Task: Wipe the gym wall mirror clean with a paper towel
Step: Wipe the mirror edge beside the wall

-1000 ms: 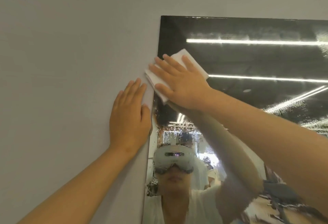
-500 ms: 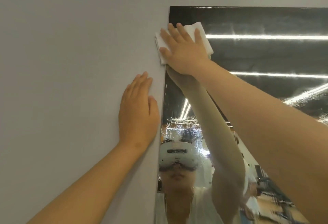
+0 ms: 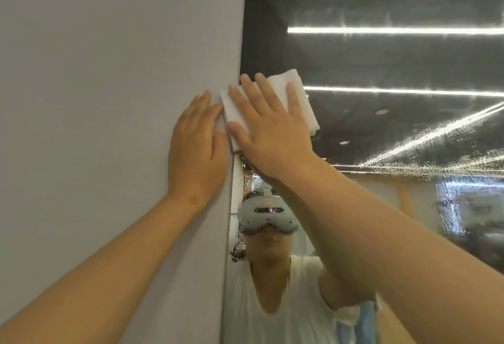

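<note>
– Where the right hand (image 3: 270,131) lies on the mirror (image 3: 381,57), what is under it?
– A folded white paper towel (image 3: 298,84), pressed flat to the glass by the palm and straight, spread fingers. Its top and right side show past the hand.
– And where on the glass is that?
– At the mirror's left edge, a little below the top left corner. The towel's left corner laps over the edge onto the grey wall (image 3: 109,71).
– The left hand (image 3: 195,147)?
– Flat on the wall just beside the mirror's edge, fingers straight and close together, holding nothing. Its fingertips reach up to the towel's left corner; whether they touch it I cannot tell.
– What does the glass show?
– Bright light strips (image 3: 381,30) on a dark ceiling, the person's white headset (image 3: 266,215) below the right wrist, and a mottled film of droplets (image 3: 450,202) toward the right.
</note>
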